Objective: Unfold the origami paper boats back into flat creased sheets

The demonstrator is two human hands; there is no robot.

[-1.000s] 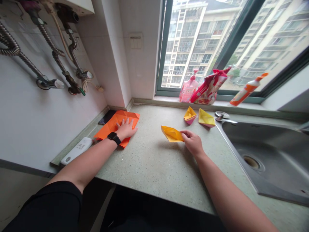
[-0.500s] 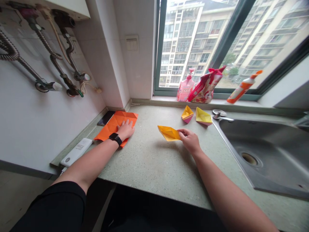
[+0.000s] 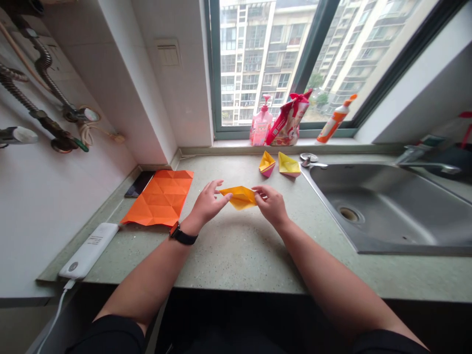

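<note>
A yellow folded paper boat (image 3: pixel 241 198) is held just above the counter between my two hands. My right hand (image 3: pixel 271 201) pinches its right tip between thumb and fingers. At the left tip, my left hand (image 3: pixel 209 202) has its thumb on the near side and its fingers behind, with the paper between them. A black watch is on my left wrist. Left of that hand lies a creased orange paper sheet (image 3: pixel 158 199), spread out. Beyond my right hand stand an orange-yellow and pink paper boat (image 3: pixel 267 164) and a yellow and pink paper boat (image 3: pixel 289 165).
A phone (image 3: pixel 139 185) lies partly under the orange sheet. A white power bank (image 3: pixel 88 250) with a cable rests at the counter's left edge. The steel sink (image 3: pixel 387 206) is on the right. A pump bottle (image 3: pixel 261 123), a red bag (image 3: pixel 289 120) and an orange-white bottle (image 3: pixel 336 119) line the windowsill.
My left hand has left the orange sheet and moved right to the yellow boat's left tip. My right hand still holds the boat. The view has turned slightly right.
</note>
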